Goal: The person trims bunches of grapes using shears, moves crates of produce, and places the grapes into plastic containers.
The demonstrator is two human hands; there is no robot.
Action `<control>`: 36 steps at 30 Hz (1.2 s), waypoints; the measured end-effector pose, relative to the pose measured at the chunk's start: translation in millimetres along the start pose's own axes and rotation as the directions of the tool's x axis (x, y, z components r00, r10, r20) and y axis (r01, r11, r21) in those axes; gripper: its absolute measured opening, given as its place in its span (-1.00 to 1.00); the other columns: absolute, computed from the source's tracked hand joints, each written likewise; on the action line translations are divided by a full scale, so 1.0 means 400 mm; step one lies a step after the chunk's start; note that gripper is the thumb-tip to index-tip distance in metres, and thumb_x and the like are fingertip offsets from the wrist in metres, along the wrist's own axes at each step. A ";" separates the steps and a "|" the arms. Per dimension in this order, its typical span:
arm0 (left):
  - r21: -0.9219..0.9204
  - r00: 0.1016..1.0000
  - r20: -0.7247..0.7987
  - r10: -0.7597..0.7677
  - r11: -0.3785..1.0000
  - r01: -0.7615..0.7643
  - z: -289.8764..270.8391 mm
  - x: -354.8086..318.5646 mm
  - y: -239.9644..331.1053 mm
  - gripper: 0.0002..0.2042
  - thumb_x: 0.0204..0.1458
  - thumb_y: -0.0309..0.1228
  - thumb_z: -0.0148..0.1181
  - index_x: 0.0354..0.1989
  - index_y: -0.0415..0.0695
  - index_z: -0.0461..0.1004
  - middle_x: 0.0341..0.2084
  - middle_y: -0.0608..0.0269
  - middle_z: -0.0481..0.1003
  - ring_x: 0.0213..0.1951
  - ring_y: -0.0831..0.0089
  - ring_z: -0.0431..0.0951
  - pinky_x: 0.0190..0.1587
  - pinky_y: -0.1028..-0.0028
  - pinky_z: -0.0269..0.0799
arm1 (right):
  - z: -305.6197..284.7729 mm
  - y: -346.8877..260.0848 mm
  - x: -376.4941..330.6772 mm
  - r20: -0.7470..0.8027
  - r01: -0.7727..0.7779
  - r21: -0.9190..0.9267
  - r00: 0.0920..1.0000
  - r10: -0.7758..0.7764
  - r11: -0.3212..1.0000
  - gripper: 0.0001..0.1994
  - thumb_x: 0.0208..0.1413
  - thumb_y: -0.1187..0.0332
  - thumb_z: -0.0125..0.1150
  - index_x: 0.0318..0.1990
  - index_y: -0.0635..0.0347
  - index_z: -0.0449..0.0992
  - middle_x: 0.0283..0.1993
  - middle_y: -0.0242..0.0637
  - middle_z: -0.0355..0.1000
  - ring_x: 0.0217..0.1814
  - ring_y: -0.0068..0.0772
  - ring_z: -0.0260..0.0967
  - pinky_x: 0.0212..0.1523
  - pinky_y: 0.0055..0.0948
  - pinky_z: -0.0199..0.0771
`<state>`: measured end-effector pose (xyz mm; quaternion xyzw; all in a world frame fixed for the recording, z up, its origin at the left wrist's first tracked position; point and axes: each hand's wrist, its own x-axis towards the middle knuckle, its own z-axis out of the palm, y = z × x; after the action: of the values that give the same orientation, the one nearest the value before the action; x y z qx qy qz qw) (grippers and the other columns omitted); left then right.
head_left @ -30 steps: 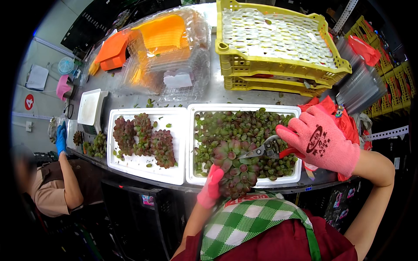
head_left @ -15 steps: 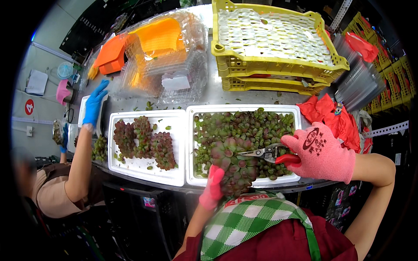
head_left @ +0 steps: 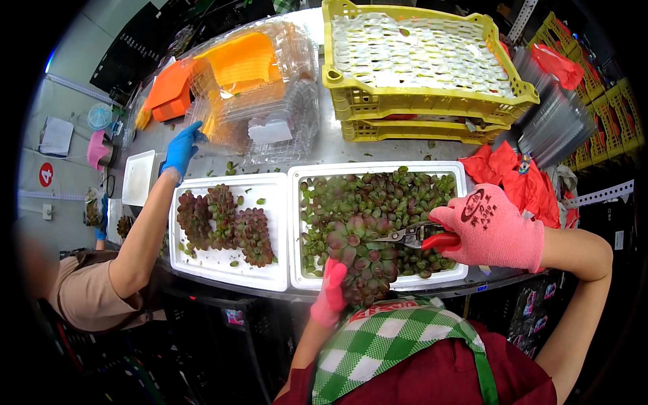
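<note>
My left hand (head_left: 329, 293), in a pink glove, holds a bunch of reddish-green grapes (head_left: 364, 270) over the front edge of a white tray (head_left: 294, 223). Loose small grapes (head_left: 412, 196) fill much of that tray. In a matching pink glove, my right hand (head_left: 482, 226) is closed round the red handles of a pair of pruning shears (head_left: 418, 236). The shears' metal blades point left and reach in at the bunch's right side. Fingers of my left hand are partly hidden behind the grapes.
To the left, a second white tray (head_left: 277, 270) carries 3 bunches. A co-worker's blue-gloved hand (head_left: 181, 152) is close to clear plastic clamshells (head_left: 270, 125). Stacked yellow crates (head_left: 432, 101) stand behind my tray. Red crumpled wrapping (head_left: 516, 179) lies at the right.
My right hand and the shears have shifted slightly; the bunch stays about where it was. The co-worker's blue-gloved hand has moved right, towards the clamshells.
</note>
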<state>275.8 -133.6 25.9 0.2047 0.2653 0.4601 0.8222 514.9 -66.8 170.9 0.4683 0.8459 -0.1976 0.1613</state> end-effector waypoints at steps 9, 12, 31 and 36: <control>-0.115 0.995 -0.047 0.093 0.989 -0.098 -0.022 0.026 -0.029 -0.17 0.10 0.29 -0.33 0.35 -0.17 -0.01 0.24 0.03 0.19 0.21 0.16 0.29 0.22 0.21 0.22 | 0.087 0.036 -0.010 -0.252 -0.053 0.383 0.954 0.160 0.922 -0.61 -0.09 0.08 0.30 -0.17 0.14 0.47 -0.33 -0.27 0.51 -0.27 -0.18 0.50 -0.26 -0.30 0.45; -0.069 0.998 0.012 0.064 0.996 -0.063 -0.030 0.030 -0.018 -0.16 0.10 0.29 -0.36 0.35 -0.18 0.00 0.25 0.03 0.19 0.21 0.15 0.28 0.23 0.20 0.21 | 0.166 0.024 0.005 -0.145 -0.048 0.742 0.963 0.229 0.669 -0.54 -0.13 0.13 0.35 -0.08 0.17 0.47 -0.27 -0.22 0.51 -0.22 -0.14 0.49 -0.20 -0.31 0.46; -0.151 1.000 0.002 -0.014 0.988 0.014 -0.075 0.002 -0.069 -0.38 0.18 -0.11 -0.03 0.34 -0.13 -0.01 0.20 0.11 0.24 0.14 0.28 0.36 0.12 0.31 0.38 | 0.071 -0.038 -0.019 -0.294 -0.021 -0.259 0.954 -0.058 0.966 -0.61 -0.08 0.07 0.27 -0.19 0.10 0.37 -0.37 -0.30 0.33 -0.31 -0.29 0.35 -0.25 -0.28 0.20; -0.103 0.998 -0.061 -0.025 0.995 0.019 -0.111 -0.010 -0.081 -0.38 0.18 -0.16 -0.02 0.36 -0.11 -0.04 0.22 0.09 0.21 0.18 0.28 0.33 0.16 0.28 0.35 | 0.073 -0.032 -0.015 -0.296 0.015 -0.361 0.947 -0.130 0.932 -0.65 -0.05 0.12 0.21 -0.18 0.13 0.37 -0.40 -0.33 0.29 -0.35 -0.35 0.31 -0.28 -0.30 0.18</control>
<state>267.6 -148.9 -26.4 0.1448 0.2693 0.4702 0.8279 509.5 -91.6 150.5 0.4252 0.8992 0.0293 0.0988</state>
